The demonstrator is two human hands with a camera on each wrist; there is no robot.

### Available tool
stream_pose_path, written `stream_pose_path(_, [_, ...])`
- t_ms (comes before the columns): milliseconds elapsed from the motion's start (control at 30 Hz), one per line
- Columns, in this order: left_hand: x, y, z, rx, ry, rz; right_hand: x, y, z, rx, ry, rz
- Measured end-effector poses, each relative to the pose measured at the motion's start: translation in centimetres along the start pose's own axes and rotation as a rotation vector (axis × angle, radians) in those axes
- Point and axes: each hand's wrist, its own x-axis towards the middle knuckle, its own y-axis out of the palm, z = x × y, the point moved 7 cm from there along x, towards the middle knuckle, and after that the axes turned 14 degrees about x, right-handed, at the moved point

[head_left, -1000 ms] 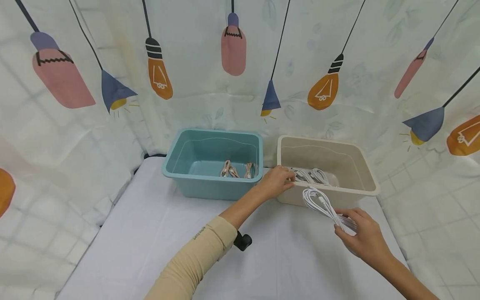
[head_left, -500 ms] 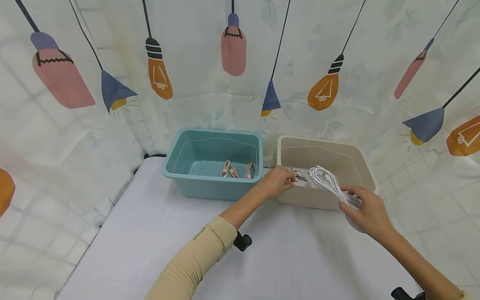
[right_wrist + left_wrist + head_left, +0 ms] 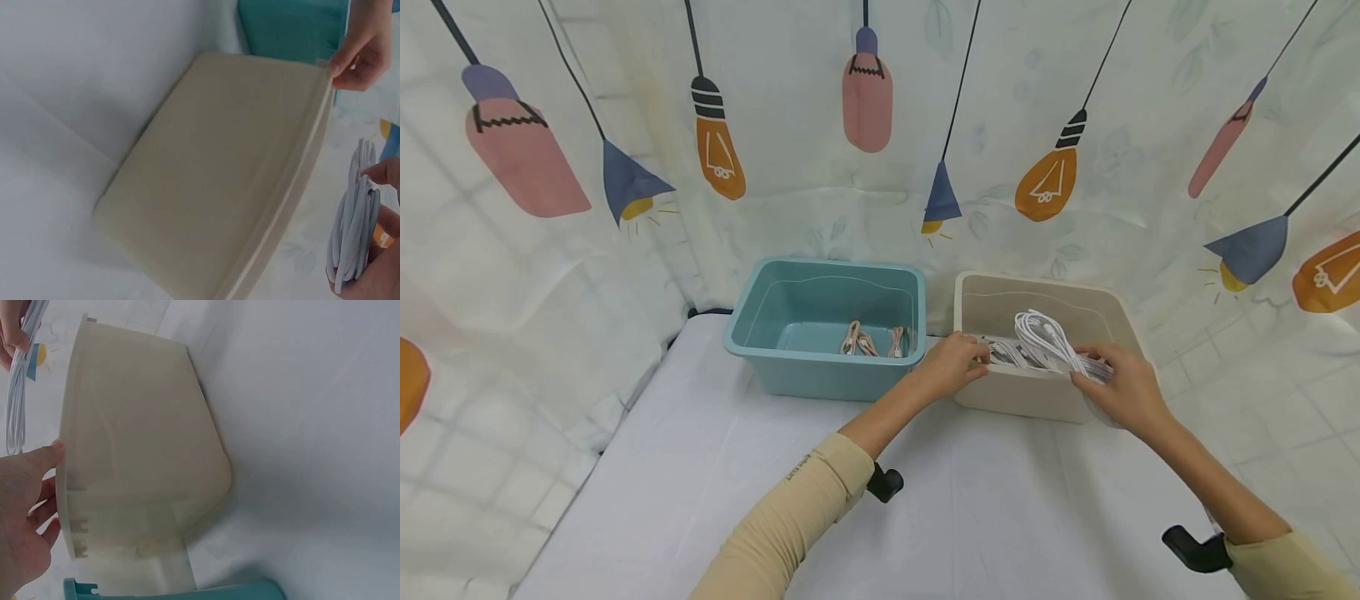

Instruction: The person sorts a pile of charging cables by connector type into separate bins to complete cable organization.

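My right hand (image 3: 1123,387) grips a bundled white cable (image 3: 1047,337) at its narrow middle, the looped end pointing left over the beige plastic bin (image 3: 1022,396). In the right wrist view the looped cable (image 3: 353,231) sits between thumb and fingers, above the bin's rim. My left hand (image 3: 953,364) holds the bin's near left rim corner. The left wrist view shows its thumb outside the wall (image 3: 137,425) and its other fingers behind the rim. More white cable bundles (image 3: 1006,352) lie inside the bin, partly hidden by the held one.
A teal bin (image 3: 827,377) stands to the left of the beige one, with several tan cable bundles (image 3: 852,337) on its floor. Both bins stand on a white-covered table (image 3: 715,467), backed by a curtain (image 3: 820,217) printed with lamps.
My right hand has carried the white cable up and forward from in front of the beige bin to over its opening, then slightly left. My left hand has stayed at the rim.
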Motion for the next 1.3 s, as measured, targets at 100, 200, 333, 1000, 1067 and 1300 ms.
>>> stream_pose_path(100, [0.0,0.0,0.0,-0.001,0.001,-0.001,0.8,0.0,-0.3,0.013,0.013,0.006])
stream_pose_path(200, [-0.1,0.0,0.0,-0.007,0.000,-0.001,1.6,0.0,-0.6,0.023,0.016,0.008])
stream_pose_path(333, [-0.1,0.0,0.0,-0.015,-0.004,0.002,2.7,0.0,-0.9,0.029,0.013,0.017])
stream_pose_path(1000, [-0.1,0.1,0.1,-0.025,0.004,-0.001,7.4,0.6,-3.9,0.032,0.082,0.107])
stream_pose_path(1067, [-0.1,0.1,0.1,-0.024,0.009,-0.004,7.7,0.5,-4.1,0.032,0.084,0.108])
stream_pose_path(1300, [-0.1,0.2,0.2,-0.015,0.002,0.000,8.9,0.4,-4.8,0.021,0.108,0.121])
